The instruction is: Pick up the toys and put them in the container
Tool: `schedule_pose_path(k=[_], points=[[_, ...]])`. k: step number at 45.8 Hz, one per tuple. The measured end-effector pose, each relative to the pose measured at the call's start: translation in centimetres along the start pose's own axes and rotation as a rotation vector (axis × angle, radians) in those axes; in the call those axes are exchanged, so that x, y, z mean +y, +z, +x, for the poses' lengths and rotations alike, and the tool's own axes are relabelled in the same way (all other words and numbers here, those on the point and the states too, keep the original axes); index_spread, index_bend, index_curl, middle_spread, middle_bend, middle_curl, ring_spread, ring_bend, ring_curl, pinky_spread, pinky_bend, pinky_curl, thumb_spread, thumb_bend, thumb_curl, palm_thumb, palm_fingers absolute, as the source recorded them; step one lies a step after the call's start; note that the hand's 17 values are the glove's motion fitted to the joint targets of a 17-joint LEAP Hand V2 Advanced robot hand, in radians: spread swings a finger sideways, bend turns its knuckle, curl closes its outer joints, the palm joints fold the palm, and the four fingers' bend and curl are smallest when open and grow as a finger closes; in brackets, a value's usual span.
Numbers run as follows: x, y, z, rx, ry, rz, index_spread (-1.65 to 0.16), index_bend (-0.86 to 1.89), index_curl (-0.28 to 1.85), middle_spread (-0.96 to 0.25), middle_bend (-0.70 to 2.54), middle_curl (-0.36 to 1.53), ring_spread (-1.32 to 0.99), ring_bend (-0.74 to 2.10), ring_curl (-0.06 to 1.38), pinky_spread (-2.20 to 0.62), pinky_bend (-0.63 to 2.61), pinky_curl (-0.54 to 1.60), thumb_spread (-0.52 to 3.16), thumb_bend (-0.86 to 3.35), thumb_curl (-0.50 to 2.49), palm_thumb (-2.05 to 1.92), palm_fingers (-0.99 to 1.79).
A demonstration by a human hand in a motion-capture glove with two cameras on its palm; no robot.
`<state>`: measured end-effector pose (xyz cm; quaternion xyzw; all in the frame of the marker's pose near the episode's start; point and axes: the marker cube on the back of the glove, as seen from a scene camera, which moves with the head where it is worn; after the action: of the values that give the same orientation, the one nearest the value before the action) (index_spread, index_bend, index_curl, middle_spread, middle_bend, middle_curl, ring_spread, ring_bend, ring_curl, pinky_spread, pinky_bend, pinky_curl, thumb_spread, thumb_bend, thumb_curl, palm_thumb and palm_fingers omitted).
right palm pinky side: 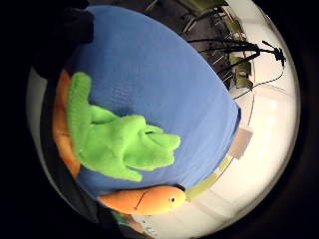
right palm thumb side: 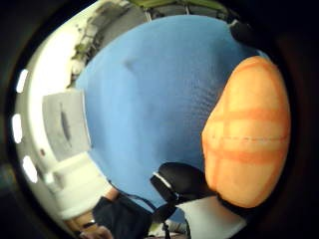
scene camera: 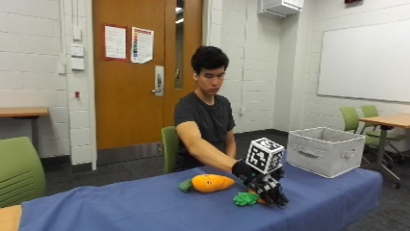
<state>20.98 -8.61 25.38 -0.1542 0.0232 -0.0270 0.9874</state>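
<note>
Tablecloth [scene camera: 128,202]: blue woven cloth, matt, fine-textured
Carrot toy [scene camera: 211,183]: orange plush, soft, matt
Second toy's leaves [right palm pinky side: 117,142]: green fleecy plush; its body [right palm thumb side: 246,134] orange plush with stitched bands
Container [scene camera: 323,151]: grey fabric, matt
Glove [scene camera: 259,180]: black, matt

Desk [scene camera: 128,204] under blue cloth
Bearing a carrot toy [scene camera: 208,183], a green-leafed toy [scene camera: 245,198] and a grey container [scene camera: 325,150] well apart.

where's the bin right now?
In the outside view the grey fabric bin sits on the blue tablecloth at the table's far right end, apart from the gloved right hand and carrot toy.
</note>
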Motion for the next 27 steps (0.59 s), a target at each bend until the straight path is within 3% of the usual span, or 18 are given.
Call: schedule_pose_path(k=[5,9,13,19,20,27], points=[[0.3,0.1,0.1,-0.004,0.014,0.002,-0.23,0.3,0.55,-0.08,0.25,0.38,-0.3,0.61,0.2,-0.18,0.81,0.33,0.88,-0.03,0.29,-0.01,0.05],[0.5,-0.2,0.2,-0.02,0.024,0.037,-0.27,0.56,0.63,-0.08,0.17,0.36,-0.3,0.53,0.18,-0.2,0.78,0.32,0.91,-0.01,0.3,0.05,0.17],[0.9,-0.6,0.1,-0.032,0.041,0.085,-0.28,0.66,0.68,-0.1,0.23,0.37,-0.34,0.62,0.19,-0.23,0.72,0.31,0.96,0.04,0.32,0.16,0.37],[1.6,-1.5,0.1,-0.026,0.067,0.132,-0.29,0.64,0.74,-0.15,0.31,0.4,-0.39,0.8,0.24,-0.26,0.67,0.3,1.09,0.17,0.37,0.41,0.6],[1.7,-1.5,0.1,-0.021,0.07,0.135,-0.29,0.66,0.75,-0.14,0.27,0.39,-0.38,0.75,0.22,-0.26,0.66,0.29,1.09,0.13,0.35,0.35,0.5],[2.2,-1.9,0.4,0.005,0.098,0.111,-0.3,0.41,0.78,-0.26,0.5,0.47,-0.44,0.98,0.3,-0.31,0.69,0.31,1.09,0.24,0.46,0.58,0.79]])
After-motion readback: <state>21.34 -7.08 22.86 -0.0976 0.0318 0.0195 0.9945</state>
